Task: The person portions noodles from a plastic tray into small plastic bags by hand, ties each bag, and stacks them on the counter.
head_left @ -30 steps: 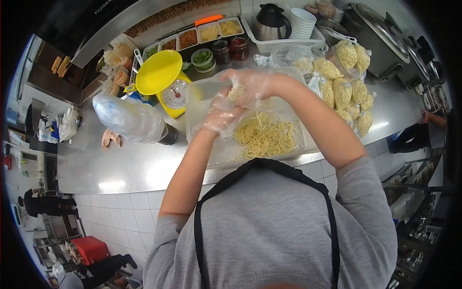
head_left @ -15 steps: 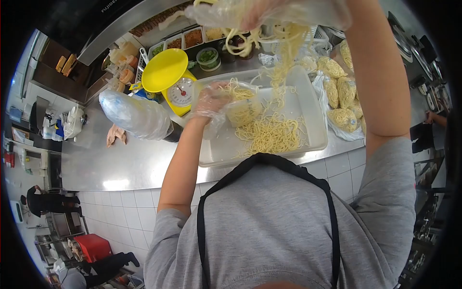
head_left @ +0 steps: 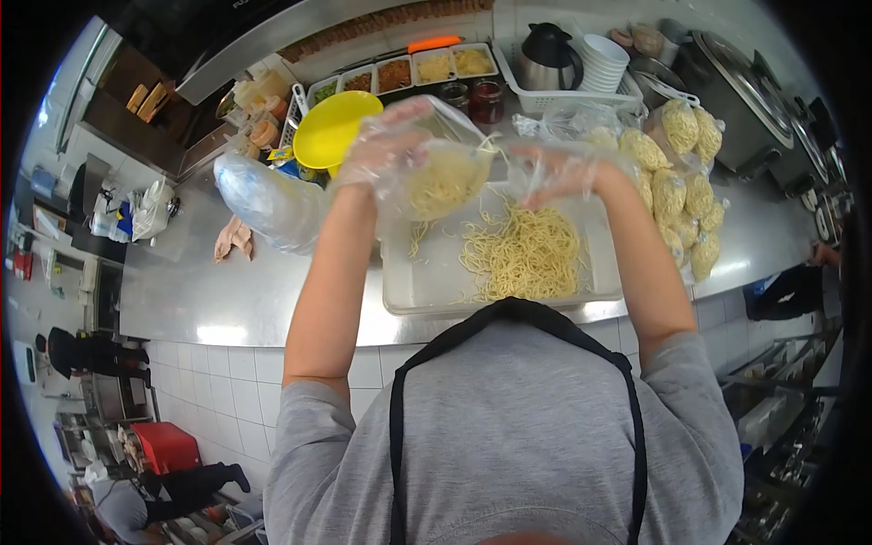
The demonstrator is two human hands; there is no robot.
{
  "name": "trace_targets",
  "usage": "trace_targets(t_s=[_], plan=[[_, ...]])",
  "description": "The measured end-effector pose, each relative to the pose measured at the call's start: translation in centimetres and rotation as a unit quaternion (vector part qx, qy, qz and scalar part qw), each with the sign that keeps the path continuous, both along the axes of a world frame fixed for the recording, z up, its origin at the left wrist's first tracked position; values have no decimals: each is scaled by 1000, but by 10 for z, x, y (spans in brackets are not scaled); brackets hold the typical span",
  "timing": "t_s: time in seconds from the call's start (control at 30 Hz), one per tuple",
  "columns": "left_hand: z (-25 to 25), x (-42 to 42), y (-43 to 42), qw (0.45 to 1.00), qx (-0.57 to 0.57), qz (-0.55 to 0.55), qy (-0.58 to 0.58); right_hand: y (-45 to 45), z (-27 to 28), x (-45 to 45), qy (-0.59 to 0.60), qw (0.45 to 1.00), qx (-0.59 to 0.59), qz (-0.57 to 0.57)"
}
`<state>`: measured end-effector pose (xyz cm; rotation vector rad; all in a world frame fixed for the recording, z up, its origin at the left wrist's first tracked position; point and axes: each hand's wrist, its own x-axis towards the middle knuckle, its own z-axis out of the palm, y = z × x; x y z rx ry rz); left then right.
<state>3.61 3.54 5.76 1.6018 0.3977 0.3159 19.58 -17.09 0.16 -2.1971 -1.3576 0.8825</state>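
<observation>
The left hand grips a noodle bag over the far left of the tray; the right hand, fingers parted, is just beside it. Loose noodles lie towards the tray's edge nearest the person.

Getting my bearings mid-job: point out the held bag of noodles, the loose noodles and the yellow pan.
Bag of noodles (head_left: 443, 186), head view, on its clear side.
Loose noodles (head_left: 527, 254), head view, middle of the heap.
Yellow pan (head_left: 332, 130), head view, its upper face.
</observation>
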Motion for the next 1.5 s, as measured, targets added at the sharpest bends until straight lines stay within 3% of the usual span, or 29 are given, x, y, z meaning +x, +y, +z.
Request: trace_targets(t_s=[0.07, 0.13, 0.27, 0.43, 0.5, 0.6, 0.77, 0.83, 0.87, 0.93, 1.13, 1.23, 1.37, 1.43, 1.5], plan=[[18, -5, 19, 991, -99, 63, -69, -7, -20, -7, 5, 1000, -24, -14], [31, -3, 45, 984, -99, 103, -102, -14, -38, -6, -11, 996, -82, -29], [49, 17, 64, 953, -120, 236, -147, -17, -79, 4, 54, 996, -55, -42], [24, 38, 118, 938, -107, 233, -234, -17, -96, 10, 29, 998, -13, -46], [19, 39, 125, 907, -166, 331, -199, -17, -77, 1, 39, 998, -13, -43], [0, 29, 141, 867, -225, 333, -294, -18, -75, -2, 40, 998, 10, -42], [-18, 31, 158, 879, -184, 338, -283, -13, -73, -3, 40, 999, 16, -32], [-22, 30, 151, 883, -160, 342, -278, -15, -91, 1, 8, 992, 120, -29], [-16, 26, 135, 875, -165, 343, -299, -13, -86, 1, 8, 993, 118, -29], [-8, 22, 118, 866, -170, 344, -320, -7, -72, -2, 27, 999, -1, -29], [3, 18, 107, 872, -118, 380, -284, -13, -93, 1, 15, 993, 114, -41], [1, 21, 111, 874, -99, 380, -285, -12, -72, -6, 31, 997, 66, -38], [-1, 24, 111, 871, -87, 376, -305, -14, -76, -8, 20, 992, 109, -53], [2, 23, 109, 872, -92, 374, -303, -12, -72, -8, 12, 997, 61, -53], [10, 22, 105, 898, -66, 370, -227, -9, -67, -10, 3, 998, 31, -52]])
